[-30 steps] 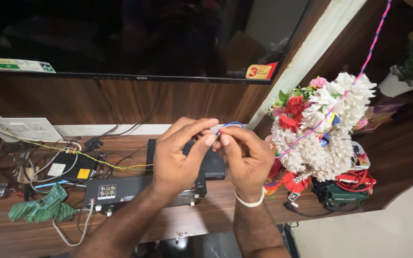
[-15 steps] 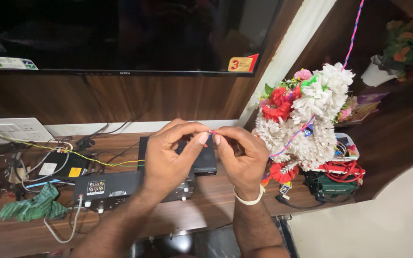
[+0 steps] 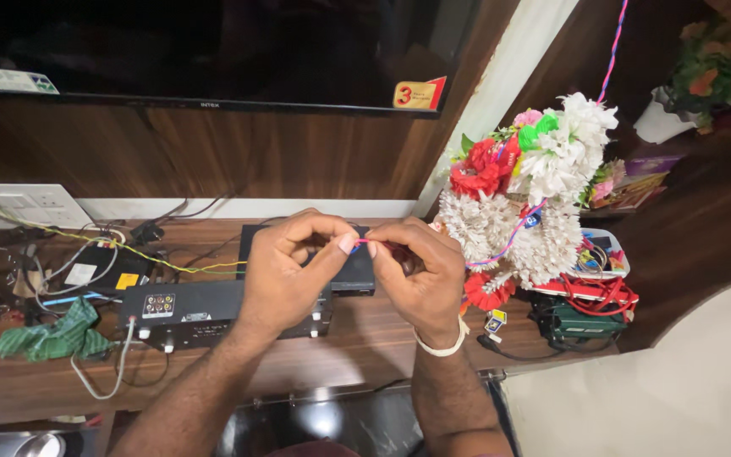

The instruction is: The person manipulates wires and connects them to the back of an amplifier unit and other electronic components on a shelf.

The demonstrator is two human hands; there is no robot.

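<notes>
While both hands are meeting at the centre of the view, a white tray [image 3: 611, 254] at about 3 o'clock is holding a heap of small colourful bits, and red cord [image 3: 602, 292] is lying coiled just beneath it over a dark green box [image 3: 573, 322]. The left hand [image 3: 285, 275] is pinching its thumb and forefinger together on a thin pink and blue thread [image 3: 364, 243]. The right hand [image 3: 420, 271], wearing a pale band at the wrist, is closing its fingers on the same thread just to the right, so the two sets of fingertips are almost touching. The thread is running on toward 2 o'clock into a flower garland [image 3: 526, 195], a soft, bunched mass of white petals with red, pink and green blooms, hanging from a twisted cord [image 3: 611, 46] at 1 o'clock. Below the hands, a flat black box [image 3: 188, 309] with sockets is sitting on the wooden surface [image 3: 374, 338]. At 9 o'clock a crumpled green cloth [image 3: 48, 336] is lying among tangled wires [image 3: 86, 254]. A dark screen [image 3: 213, 51] is filling the top.
</notes>
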